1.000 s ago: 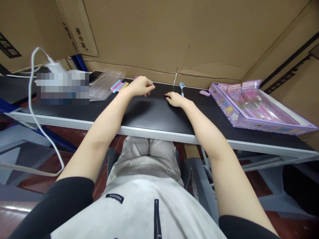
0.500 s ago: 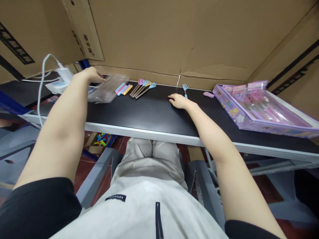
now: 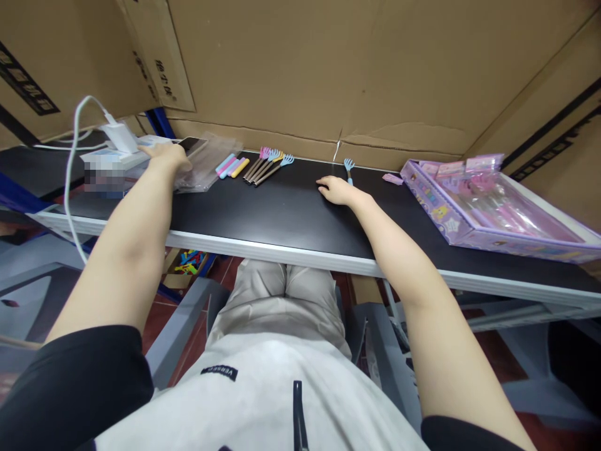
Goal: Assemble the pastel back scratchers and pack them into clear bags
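Note:
My left hand (image 3: 165,155) reaches far left across the black table (image 3: 291,216), its fingers touching a white box (image 3: 113,158) beside a phone (image 3: 192,145) and a clear plastic bag (image 3: 209,161). How its fingers are set is hard to read. My right hand (image 3: 334,189) rests palm-down on the table, fingers loosely spread, holding nothing, just below a single blue fork-shaped tool (image 3: 348,168). A row of several small coloured rake tools (image 3: 268,165) and three pastel sticks (image 3: 231,166) lie between my hands.
A purple toy gift box (image 3: 488,203) sits at the right end. A small pink piece (image 3: 392,178) lies near it. A white charger (image 3: 118,134) with cable hangs at the left. Cardboard sheets (image 3: 328,69) wall the back. Grey chair frames stand under the table.
My left hand left the rake tools, swung left to the phone, then dropped slightly onto the white box. My right hand has stayed put.

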Tool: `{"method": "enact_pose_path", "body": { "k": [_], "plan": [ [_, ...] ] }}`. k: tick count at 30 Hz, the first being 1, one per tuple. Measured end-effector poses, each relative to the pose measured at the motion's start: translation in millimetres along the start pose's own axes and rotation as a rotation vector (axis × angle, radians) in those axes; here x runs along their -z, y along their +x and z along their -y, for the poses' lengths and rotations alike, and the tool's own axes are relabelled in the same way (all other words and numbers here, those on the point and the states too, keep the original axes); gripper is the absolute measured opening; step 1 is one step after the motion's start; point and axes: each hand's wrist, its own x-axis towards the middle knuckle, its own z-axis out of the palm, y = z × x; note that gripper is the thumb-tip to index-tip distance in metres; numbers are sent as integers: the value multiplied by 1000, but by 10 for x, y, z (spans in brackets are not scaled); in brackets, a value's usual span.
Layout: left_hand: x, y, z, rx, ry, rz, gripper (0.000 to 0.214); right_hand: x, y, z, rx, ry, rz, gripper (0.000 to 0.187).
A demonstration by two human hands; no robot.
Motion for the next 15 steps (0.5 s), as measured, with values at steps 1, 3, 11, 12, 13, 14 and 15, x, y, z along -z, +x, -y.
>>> {"method": "enact_pose_path", "body": {
  "k": [1, 3, 11, 12, 13, 14, 15],
  "plan": [
    [3, -74, -48, 33, 68, 15, 94, 0, -1, 1, 1, -1, 0, 52],
    [10, -171, -115, 44, 154, 35, 90, 2, -4, 3, 3, -3, 5, 52],
    [-22, -136, -122, 43, 48, 11, 100, -1, 1, -19, -3, 0, 3, 53],
    [-31, -129, -121, 47, 29, 10, 113, -2, 3, -21, -3, 0, 5, 53],
    [-37, -127, -125, 48, 14, 6, 127, -4, 5, -22, -5, -1, 6, 53],
    [-39, -130, -133, 48, -2, -5, 138, -5, 6, -22, -6, -2, 5, 53],
    [-36, -141, -145, 47, -23, -25, 146, -6, 5, -21, -7, -3, 4, 53]
  ]
}}
